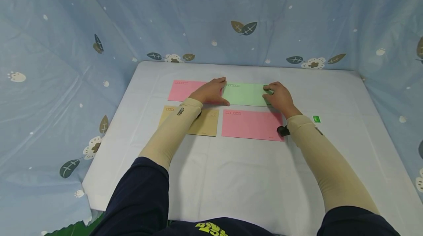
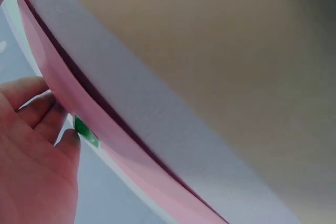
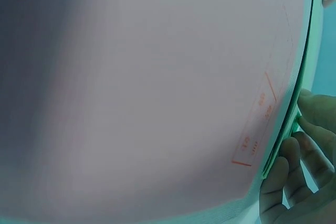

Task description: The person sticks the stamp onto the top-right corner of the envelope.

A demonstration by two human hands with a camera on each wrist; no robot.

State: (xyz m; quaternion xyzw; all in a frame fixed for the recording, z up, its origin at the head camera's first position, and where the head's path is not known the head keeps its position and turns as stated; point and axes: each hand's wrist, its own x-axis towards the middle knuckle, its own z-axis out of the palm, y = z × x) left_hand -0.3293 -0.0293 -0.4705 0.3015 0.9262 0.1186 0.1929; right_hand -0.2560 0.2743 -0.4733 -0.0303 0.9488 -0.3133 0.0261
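A green envelope point(image 1: 248, 94) lies in the back row, right of a pink envelope point(image 1: 185, 89). My left hand point(image 1: 211, 92) rests at the facing ends of these two envelopes, its thumb and fingers spread. By its fingertips in the left wrist view, a small green stamp point(image 2: 85, 131) shows at the pink envelope's edge. My right hand point(image 1: 280, 98) touches the green envelope's right end with bent fingers. A small dark green stamp point(image 1: 266, 88) shows under its fingertips at the upper right corner. The right palm hides part of that end.
Nearer me lie a tan envelope point(image 1: 205, 122), partly under my left forearm, and a second pink envelope point(image 1: 251, 124), its right end beneath my right wrist. A loose green stamp point(image 1: 316, 119) lies right of my right wrist. Blue patterned cloth point(image 1: 211, 8) rises behind the white table point(image 1: 231, 177).
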